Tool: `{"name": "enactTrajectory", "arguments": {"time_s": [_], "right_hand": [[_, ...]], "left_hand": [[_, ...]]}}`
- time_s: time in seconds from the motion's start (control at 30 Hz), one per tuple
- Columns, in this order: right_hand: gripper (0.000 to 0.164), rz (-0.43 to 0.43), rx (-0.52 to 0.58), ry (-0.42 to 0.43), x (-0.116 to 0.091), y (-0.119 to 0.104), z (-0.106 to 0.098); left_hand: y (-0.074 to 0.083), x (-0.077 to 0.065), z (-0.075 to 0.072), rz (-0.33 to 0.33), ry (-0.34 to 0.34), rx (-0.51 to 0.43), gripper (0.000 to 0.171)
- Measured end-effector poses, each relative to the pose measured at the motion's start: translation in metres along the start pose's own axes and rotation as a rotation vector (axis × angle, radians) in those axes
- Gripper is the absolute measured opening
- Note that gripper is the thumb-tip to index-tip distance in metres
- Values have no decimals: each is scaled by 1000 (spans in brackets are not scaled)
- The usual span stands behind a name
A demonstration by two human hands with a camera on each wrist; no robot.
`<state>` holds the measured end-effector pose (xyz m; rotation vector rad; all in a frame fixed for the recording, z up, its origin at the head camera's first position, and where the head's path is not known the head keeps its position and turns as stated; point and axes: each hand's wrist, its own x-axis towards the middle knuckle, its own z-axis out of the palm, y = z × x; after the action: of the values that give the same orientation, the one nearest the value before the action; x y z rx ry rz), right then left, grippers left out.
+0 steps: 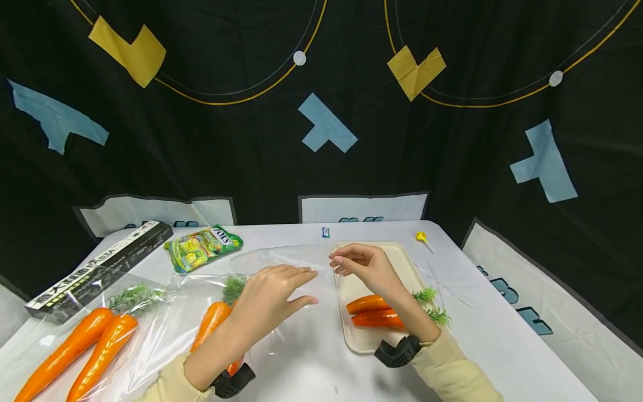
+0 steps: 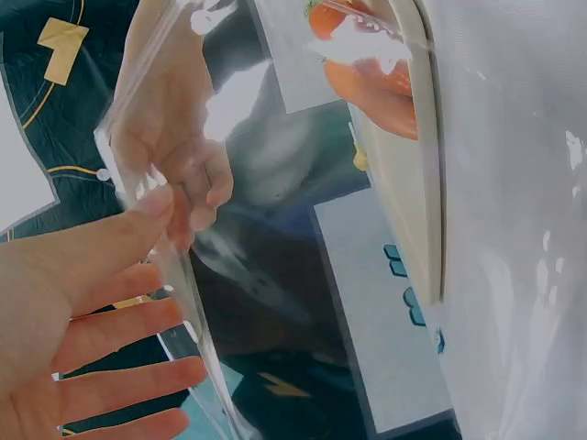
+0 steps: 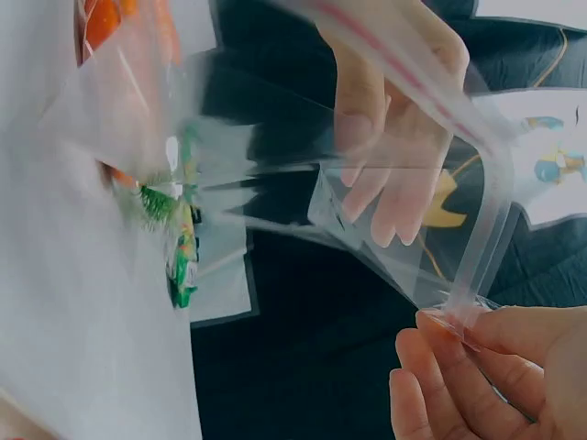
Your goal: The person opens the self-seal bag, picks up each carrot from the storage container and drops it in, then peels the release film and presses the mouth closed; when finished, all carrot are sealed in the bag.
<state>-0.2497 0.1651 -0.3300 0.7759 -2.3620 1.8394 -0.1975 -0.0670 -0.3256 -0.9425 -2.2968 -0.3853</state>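
Note:
A clear plastic bag (image 3: 500, 174) hangs between my two hands, with a reddish line along its rim in the right wrist view. The right hand (image 1: 370, 269) pinches a corner of that rim between thumb and fingers, above the cream tray (image 1: 397, 262). My left hand (image 1: 275, 291) faces it from the other side, fingers extended and thumb apart; in the left wrist view its thumb and fingertips lie along the bag's edge. On the tray, partly behind the right wrist, lie two orange carrots (image 1: 369, 305) with green tops.
Left of the hands, clear bags hold carrots (image 1: 82, 335), some behind my left forearm. Farther back lie a green snack packet (image 1: 203, 248) and a long black box (image 1: 102, 268). A small blue packet (image 1: 325, 232) and a yellow-headed item (image 1: 422, 238) sit near the far edge.

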Motion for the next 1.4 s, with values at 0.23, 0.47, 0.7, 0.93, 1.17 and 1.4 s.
{"name": "enactTrajectory", "arguments": {"time_s": [0.23, 0.47, 0.7, 0.93, 1.17, 1.4], "right_hand": [[19, 17, -54, 9, 2, 6, -5], [17, 9, -90, -55, 3, 9, -7], [14, -112, -236, -141, -4, 2, -3], [11, -232, -372, -73, -7, -5, 1], [10, -212, -369, -35, -8, -8, -2], [16, -295, -370, 25, -6, -9, -4]], "left_hand": [[-8, 7, -1, -48, -62, -67, 52], [-12, 18, -2, -185, -6, -172, 35], [-13, 26, 9, -223, 22, -347, 17], [-14, 26, 12, -280, 32, -531, 8], [-17, 26, 14, -281, -12, -590, 14], [-20, 26, 16, -307, -45, -621, 11]]}}
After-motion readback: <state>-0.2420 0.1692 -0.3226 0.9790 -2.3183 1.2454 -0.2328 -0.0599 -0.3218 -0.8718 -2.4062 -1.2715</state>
